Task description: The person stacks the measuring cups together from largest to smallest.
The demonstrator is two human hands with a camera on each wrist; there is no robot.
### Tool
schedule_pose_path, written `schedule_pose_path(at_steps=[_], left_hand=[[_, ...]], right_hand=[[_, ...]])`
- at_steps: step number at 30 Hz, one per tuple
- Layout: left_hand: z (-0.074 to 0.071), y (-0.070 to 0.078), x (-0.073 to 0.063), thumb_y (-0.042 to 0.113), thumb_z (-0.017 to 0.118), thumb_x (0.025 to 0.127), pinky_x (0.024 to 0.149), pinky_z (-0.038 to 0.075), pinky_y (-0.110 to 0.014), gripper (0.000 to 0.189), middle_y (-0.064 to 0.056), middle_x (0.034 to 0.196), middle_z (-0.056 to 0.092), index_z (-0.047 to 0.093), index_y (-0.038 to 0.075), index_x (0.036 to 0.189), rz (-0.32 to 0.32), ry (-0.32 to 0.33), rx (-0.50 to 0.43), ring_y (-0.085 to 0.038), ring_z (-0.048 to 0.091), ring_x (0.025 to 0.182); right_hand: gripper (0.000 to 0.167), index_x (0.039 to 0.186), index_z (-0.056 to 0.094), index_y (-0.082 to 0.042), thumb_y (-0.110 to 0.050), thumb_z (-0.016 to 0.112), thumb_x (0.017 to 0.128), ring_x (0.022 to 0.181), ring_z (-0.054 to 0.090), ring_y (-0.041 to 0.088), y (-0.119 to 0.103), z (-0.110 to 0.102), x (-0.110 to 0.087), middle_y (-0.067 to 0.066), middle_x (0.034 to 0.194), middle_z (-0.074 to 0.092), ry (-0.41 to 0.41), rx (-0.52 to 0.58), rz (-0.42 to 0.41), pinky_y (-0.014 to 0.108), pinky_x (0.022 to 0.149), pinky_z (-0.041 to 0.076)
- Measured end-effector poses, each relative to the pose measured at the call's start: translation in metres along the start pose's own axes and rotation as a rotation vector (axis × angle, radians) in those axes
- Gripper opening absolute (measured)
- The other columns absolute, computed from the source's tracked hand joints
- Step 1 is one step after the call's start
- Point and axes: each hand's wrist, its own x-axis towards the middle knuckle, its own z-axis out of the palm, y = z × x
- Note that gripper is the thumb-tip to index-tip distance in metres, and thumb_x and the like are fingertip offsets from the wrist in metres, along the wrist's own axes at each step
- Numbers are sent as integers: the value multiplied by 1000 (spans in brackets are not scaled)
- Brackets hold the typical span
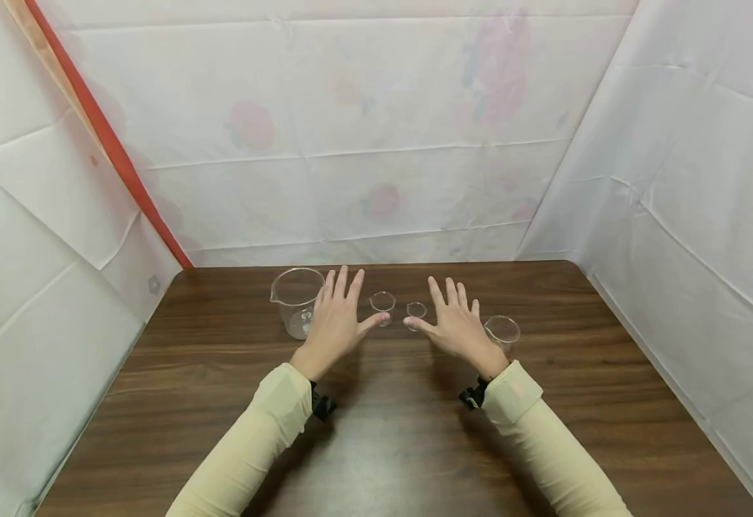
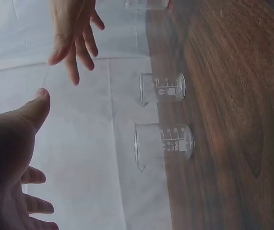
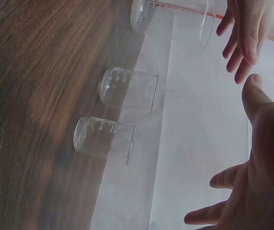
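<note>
Both hands hang above the table with fingers spread and hold nothing. My left hand [image 1: 334, 323] overlaps the right side of a large glass beaker [image 1: 294, 301] in the head view. My right hand [image 1: 457, 323] is spread just left of a medium beaker [image 1: 502, 332], partly covering it. Between the two thumbs stand two small beakers: a slightly bigger one [image 1: 383, 303] near the left thumb and the smallest one [image 1: 417, 311] by the right thumb. In the right wrist view the bigger small beaker [image 3: 129, 91] and the smallest beaker [image 3: 105, 139] stand upright with white scale marks.
The beakers stand in a row toward the back of the dark wood table [image 1: 376, 445]. White sheeting [image 1: 376, 129] rises behind the table and along both sides. A red strip [image 1: 105, 136] runs down the left back corner.
</note>
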Motion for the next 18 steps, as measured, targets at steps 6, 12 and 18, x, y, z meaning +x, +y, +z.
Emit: schedule_pose_path(at_steps=[6,12,18], left_hand=[[-5,-3,-2,66,62,82,114,29,-59,94,-22,158,26,32,12,152,-24,-1,17,-42,22,146],[-10,-10,-3,67,63,81,114,25,-62,94,-22,158,26,33,13,152,-55,1,30,-42,24,146],[-14,-18,-5,71,59,81,115,20,-63,97,-21,160,21,28,14,154,-95,-28,39,-41,19,148]], right_hand=[[97,158,5,-19,-72,46,88,150,4,43,-2,3,0,23,162,6,-4,17,-38,71,113,11],[96,158,7,-20,-71,47,88,150,9,41,-3,6,2,22,162,11,-14,50,-110,66,115,16],[95,158,9,-20,-71,48,88,150,14,40,-5,8,4,22,162,15,2,45,-141,65,115,19]])
